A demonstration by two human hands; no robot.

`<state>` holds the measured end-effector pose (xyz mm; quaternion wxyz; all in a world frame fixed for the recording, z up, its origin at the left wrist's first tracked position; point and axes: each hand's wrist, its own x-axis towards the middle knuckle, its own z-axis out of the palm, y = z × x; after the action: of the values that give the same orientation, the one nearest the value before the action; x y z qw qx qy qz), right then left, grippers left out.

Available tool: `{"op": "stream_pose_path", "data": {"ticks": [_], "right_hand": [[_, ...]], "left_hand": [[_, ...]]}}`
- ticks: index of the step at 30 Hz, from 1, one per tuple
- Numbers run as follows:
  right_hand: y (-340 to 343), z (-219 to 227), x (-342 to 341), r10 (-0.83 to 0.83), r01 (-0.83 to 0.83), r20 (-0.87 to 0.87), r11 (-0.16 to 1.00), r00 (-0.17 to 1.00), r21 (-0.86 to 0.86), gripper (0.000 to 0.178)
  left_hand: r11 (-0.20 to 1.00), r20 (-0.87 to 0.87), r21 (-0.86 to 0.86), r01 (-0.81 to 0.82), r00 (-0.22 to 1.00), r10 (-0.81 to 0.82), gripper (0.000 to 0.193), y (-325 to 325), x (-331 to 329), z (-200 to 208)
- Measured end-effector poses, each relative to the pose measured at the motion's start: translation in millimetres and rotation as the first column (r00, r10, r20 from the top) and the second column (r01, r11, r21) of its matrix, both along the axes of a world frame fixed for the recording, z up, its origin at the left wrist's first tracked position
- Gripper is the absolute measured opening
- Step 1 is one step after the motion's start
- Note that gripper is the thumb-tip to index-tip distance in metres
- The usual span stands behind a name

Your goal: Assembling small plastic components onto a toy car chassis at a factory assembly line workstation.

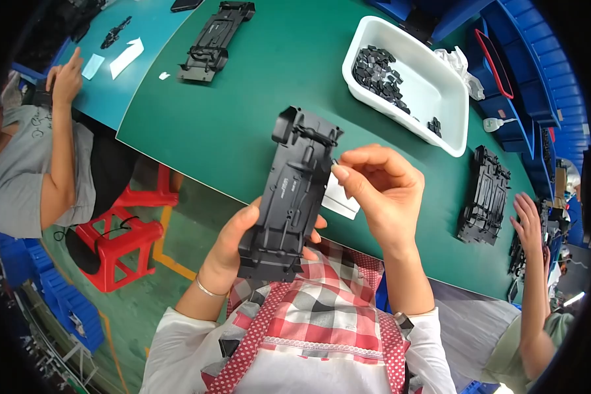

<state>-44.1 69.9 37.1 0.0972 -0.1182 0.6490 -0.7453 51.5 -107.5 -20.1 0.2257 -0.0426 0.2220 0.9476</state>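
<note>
A black plastic toy-car chassis [289, 190] is tilted up before me, its ribbed face with small raised parts toward me. My left hand [233, 236] grips its lower end, thumb on the left edge and fingertips showing at the right. Close to the chassis' upper right edge, my right hand [387, 187] is closed in a pinch. A small dark bit shows at its fingertips, too tiny to name. Behind the hands a white sheet of paper [340, 202] lies on the green table [256, 72].
A white tub [456, 125] holds small black pieces [377, 72]. Similar chassis lie at the far left [217, 39] and the right [484, 197]. Blue bins [512, 111] line the right side. One person [39, 157] sits left, and a co-worker's hand [526, 220] rests at right. Red stool [118, 243].
</note>
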Motion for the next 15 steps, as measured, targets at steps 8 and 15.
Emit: {"op": "stream_pose_path", "data": {"ticks": [8, 15], "right_hand": [[-9, -10, -11, 0.046, -0.02, -0.22, 0.992, 0.974, 0.122, 0.011], [-9, -17, -12, 0.061, -0.041, -0.158, 0.991, 0.985, 0.125, 0.008]], "left_hand": [[0.977, 0.034, -0.2, 0.078, 0.997, -0.073, 0.076, 4, 6, 28], [0.957, 0.043, -0.27, 0.104, 0.994, -0.096, 0.077, 2, 6, 34]]}}
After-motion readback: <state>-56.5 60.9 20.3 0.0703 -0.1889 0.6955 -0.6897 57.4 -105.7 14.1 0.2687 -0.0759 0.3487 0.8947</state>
